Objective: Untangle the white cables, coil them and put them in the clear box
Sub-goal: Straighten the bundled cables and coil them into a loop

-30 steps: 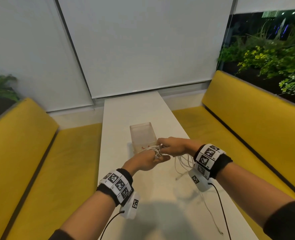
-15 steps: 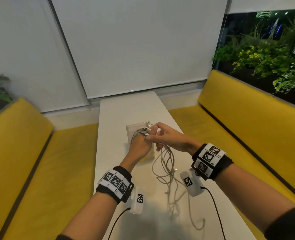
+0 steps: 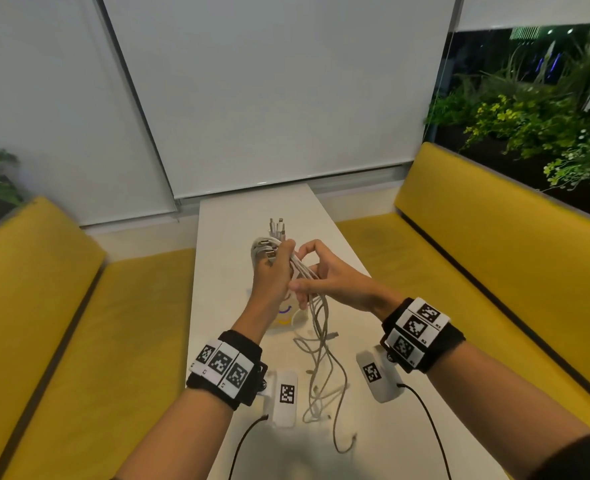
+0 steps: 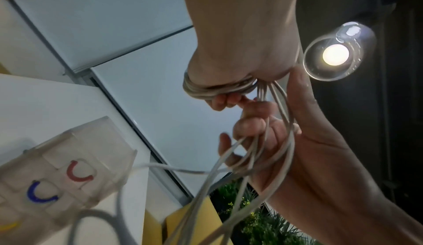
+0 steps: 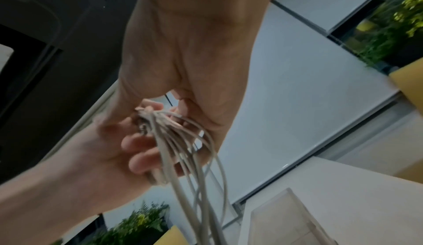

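Several white cables (image 3: 321,368) hang as one bundle from my hands down to the white table (image 3: 224,237). My left hand (image 3: 279,258) is raised above the table and grips a coil of them wound round its fingers (image 4: 217,88), with plugs (image 3: 277,229) sticking up. Just right of it, my right hand (image 3: 307,282) pinches the loose strands (image 5: 183,149). The clear box (image 3: 288,322) stands on the table below and behind my left hand, mostly hidden; its coloured marks show in the left wrist view (image 4: 68,167).
The table is narrow, with yellow benches on the left (image 3: 61,323) and right (image 3: 494,254). White blinds (image 3: 269,98) close the far end. Plants (image 3: 546,126) stand behind the right bench. Loose cable ends (image 3: 342,441) trail toward the near table edge.
Both hands have risen from beside the box to well above it. The cable bundle now hangs lifted from them, and more of it sits wound round my left hand.
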Demonstrator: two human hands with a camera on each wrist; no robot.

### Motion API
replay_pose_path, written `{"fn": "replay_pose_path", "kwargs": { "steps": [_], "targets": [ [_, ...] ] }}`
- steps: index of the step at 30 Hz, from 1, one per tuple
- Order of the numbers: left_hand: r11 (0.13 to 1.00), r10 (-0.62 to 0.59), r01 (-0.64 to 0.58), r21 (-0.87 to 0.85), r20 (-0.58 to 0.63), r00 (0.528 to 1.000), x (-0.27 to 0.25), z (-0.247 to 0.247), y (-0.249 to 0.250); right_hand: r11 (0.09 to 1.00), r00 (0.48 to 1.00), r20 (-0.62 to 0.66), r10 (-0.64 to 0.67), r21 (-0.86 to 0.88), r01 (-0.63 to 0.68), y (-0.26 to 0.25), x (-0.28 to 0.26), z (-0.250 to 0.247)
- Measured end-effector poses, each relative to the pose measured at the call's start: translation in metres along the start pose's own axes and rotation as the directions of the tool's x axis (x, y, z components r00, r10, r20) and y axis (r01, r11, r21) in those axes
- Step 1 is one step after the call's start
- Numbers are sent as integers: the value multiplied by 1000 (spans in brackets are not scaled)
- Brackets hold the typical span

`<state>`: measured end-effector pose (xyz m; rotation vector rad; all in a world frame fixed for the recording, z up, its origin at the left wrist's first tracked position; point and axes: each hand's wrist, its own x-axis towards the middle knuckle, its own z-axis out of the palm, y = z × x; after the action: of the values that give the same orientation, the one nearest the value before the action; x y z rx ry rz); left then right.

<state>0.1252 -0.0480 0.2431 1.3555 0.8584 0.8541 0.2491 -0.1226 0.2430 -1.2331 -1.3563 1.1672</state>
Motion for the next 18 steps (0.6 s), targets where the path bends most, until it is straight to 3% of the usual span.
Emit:
{"fn": "replay_pose_path", "kwargs": {
  "steps": [3, 8, 14, 16, 18],
  "targets": [
    [998, 53, -52, -33, 21, 998, 5, -10, 9, 995, 999, -15, 28, 98, -27, 6, -2, -7],
    [989, 126, -124, -79, 30, 992, 14, -27, 26, 978, 996, -86, -12, -210, -7, 41, -7, -18],
    [982, 185, -182, -49, 66, 980, 12, -25, 36, 997, 970, -242, 24, -61, -40, 69, -5, -15],
    [981, 190, -188, -48, 54, 980, 12, -23, 36, 987, 956, -294, 10, -152, -57, 75, -4, -14],
    [980, 189, -186, -76, 38, 981, 14, -25, 37, 924, 954, -298, -45, -375, -74, 88, -3, -19]
  ]
}}
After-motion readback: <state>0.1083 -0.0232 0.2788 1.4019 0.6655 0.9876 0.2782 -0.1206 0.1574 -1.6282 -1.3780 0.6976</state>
